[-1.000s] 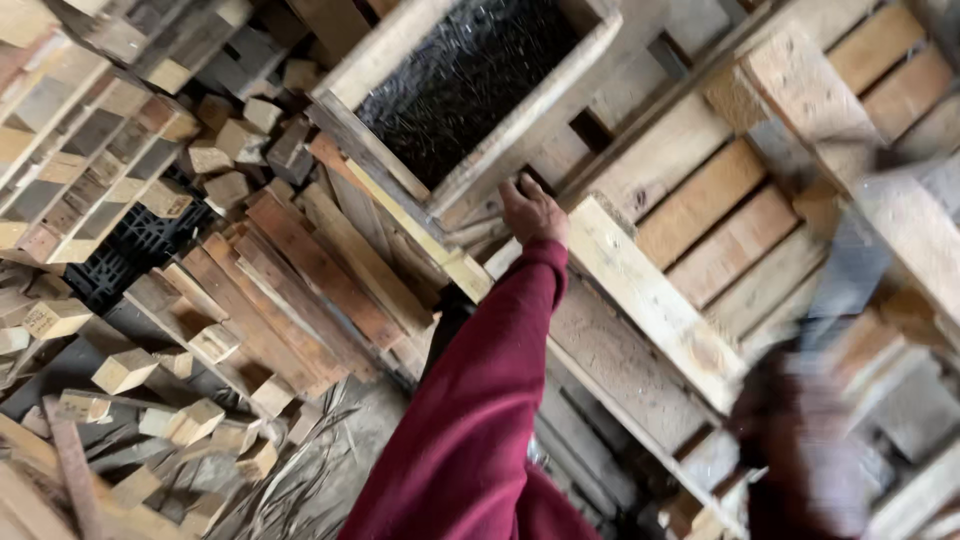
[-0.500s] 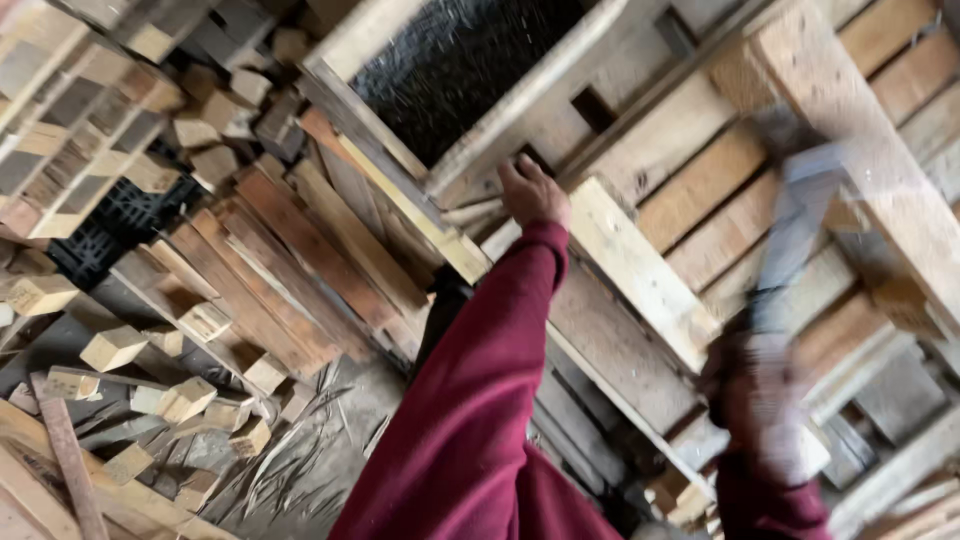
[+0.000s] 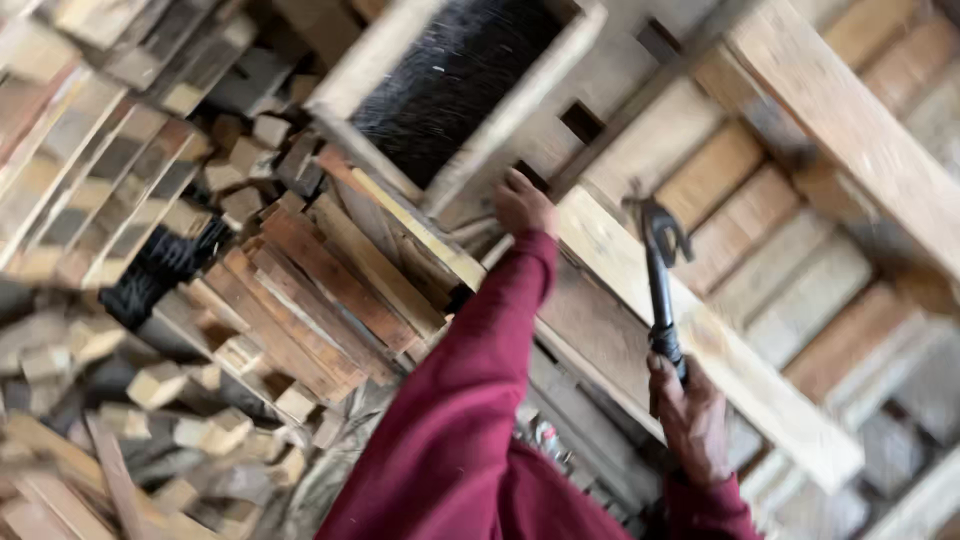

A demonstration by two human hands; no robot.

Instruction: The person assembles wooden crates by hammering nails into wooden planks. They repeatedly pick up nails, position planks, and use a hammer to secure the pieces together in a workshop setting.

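A wooden pallet (image 3: 700, 330) carries the work, its pale cross plank (image 3: 720, 350) lying over slats. Just beside it a stack of loose reddish boards (image 3: 320, 290) rests on the floor, near scattered small wood blocks (image 3: 160, 385).

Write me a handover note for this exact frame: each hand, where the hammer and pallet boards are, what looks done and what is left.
Left hand: pressed on the end of the long pale board of the pallet.
Right hand: gripping the dark claw hammer by its handle, head raised over that board.
Done: loose planks and wood blocks lie piled to the left.
Left: the pale board lies across the pallet slats; whether it is nailed cannot be told.
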